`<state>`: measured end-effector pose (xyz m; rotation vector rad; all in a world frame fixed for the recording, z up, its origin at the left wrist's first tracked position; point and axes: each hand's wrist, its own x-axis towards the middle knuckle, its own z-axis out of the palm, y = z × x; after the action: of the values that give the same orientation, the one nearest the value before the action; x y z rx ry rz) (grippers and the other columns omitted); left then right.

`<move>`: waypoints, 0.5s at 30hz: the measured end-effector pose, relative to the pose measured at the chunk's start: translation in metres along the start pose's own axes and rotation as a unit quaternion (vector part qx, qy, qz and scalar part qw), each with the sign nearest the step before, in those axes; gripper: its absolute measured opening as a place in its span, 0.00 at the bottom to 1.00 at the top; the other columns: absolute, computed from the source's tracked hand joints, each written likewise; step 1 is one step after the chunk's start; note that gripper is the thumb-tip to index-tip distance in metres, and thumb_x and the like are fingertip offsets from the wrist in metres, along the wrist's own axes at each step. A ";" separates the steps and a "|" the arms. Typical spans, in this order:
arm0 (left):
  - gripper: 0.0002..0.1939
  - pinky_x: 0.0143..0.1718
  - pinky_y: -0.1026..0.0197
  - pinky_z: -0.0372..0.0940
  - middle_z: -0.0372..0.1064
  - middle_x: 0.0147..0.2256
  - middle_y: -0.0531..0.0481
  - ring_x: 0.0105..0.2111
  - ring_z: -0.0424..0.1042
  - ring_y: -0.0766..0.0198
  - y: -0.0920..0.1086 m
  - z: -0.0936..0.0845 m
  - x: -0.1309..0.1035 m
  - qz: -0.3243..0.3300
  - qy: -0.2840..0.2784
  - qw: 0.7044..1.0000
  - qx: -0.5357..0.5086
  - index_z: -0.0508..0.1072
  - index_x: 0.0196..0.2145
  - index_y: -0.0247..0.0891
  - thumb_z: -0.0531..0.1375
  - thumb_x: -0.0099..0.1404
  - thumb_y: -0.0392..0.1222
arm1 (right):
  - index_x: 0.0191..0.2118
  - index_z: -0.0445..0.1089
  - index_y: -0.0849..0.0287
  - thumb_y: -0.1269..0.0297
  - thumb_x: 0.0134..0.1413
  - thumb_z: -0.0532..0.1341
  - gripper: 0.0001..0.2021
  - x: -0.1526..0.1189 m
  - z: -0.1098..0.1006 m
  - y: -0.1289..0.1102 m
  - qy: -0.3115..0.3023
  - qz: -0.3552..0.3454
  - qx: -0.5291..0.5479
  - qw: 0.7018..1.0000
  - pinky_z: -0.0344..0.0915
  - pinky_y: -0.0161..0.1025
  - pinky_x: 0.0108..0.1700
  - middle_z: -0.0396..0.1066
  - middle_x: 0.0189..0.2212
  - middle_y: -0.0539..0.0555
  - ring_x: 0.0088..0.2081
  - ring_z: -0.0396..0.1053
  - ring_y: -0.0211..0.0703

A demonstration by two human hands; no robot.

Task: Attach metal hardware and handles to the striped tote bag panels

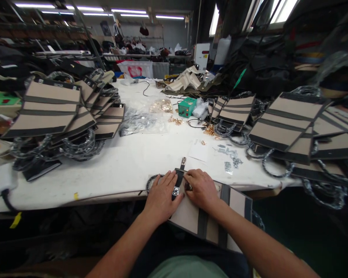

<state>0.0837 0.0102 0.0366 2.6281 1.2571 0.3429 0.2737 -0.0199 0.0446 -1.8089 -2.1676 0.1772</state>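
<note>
A beige bag panel (188, 214) with dark stripes lies across the table's front edge, partly over the lap. My left hand (162, 195) rests flat on its left end, fingers stretched out beside a black strap and a small silver metal plate (176, 191). At the strap's far end a tab with a metal fitting (183, 162) sticks out over the white table. My right hand (201, 189) is on the panel just right of the strap, its fingers curled together; what they pinch is too small to make out. A wrapped ring handle (150, 182) shows behind my left hand.
Stacks of striped panels with wrapped handles stand at the left (49, 104) and right (284, 119) of the white table (145, 158). A green box (187, 107), gold metal parts (210, 129) and small silver pieces (233, 157) lie between them.
</note>
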 end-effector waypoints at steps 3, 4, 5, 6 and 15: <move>0.30 0.69 0.42 0.46 0.57 0.67 0.42 0.67 0.56 0.49 -0.001 -0.001 0.004 -0.003 -0.010 1.000 0.002 0.64 0.64 0.36 0.57 0.67 0.48 | 0.51 0.72 0.55 0.69 0.52 0.63 0.18 0.003 -0.003 0.000 -0.021 -0.002 -0.001 1.000 0.60 0.46 0.51 0.71 0.49 0.57 0.50 0.64 0.52; 0.30 0.69 0.42 0.46 0.58 0.66 0.42 0.67 0.56 0.49 -0.001 -0.001 0.005 -0.004 -0.011 1.000 0.000 0.65 0.64 0.36 0.57 0.67 0.48 | 0.50 0.72 0.55 0.69 0.52 0.63 0.18 0.004 -0.004 0.000 -0.026 -0.001 0.001 1.000 0.59 0.46 0.51 0.71 0.49 0.57 0.50 0.64 0.52; 0.30 0.69 0.42 0.46 0.58 0.66 0.42 0.67 0.56 0.49 -0.002 0.000 0.006 -0.004 -0.012 1.000 -0.002 0.65 0.64 0.36 0.57 0.67 0.48 | 0.50 0.72 0.55 0.69 0.52 0.63 0.18 0.005 -0.004 0.000 -0.029 0.001 0.002 1.000 0.59 0.47 0.51 0.71 0.49 0.56 0.50 0.64 0.52; 0.30 0.69 0.42 0.46 0.58 0.66 0.42 0.66 0.57 0.49 -0.003 0.000 0.006 -0.004 -0.012 1.000 -0.004 0.65 0.64 0.36 0.57 0.67 0.48 | 0.50 0.72 0.55 0.69 0.52 0.63 0.18 0.006 -0.004 0.000 -0.028 0.005 0.004 1.000 0.59 0.47 0.51 0.71 0.49 0.56 0.50 0.64 0.52; 0.31 0.67 0.40 0.51 0.65 0.62 0.42 0.62 0.64 0.49 -0.018 0.012 0.011 -0.004 0.023 0.999 -0.030 0.67 0.62 0.38 0.61 0.64 0.51 | 0.55 0.70 0.55 0.68 0.51 0.63 0.23 0.004 -0.002 -0.004 -0.032 0.038 0.025 0.998 0.56 0.48 0.53 0.70 0.52 0.56 0.52 0.63 0.53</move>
<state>0.0806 0.0294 0.0212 2.5785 1.2512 0.4355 0.2702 -0.0167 0.0483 -1.8833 -2.1182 0.3094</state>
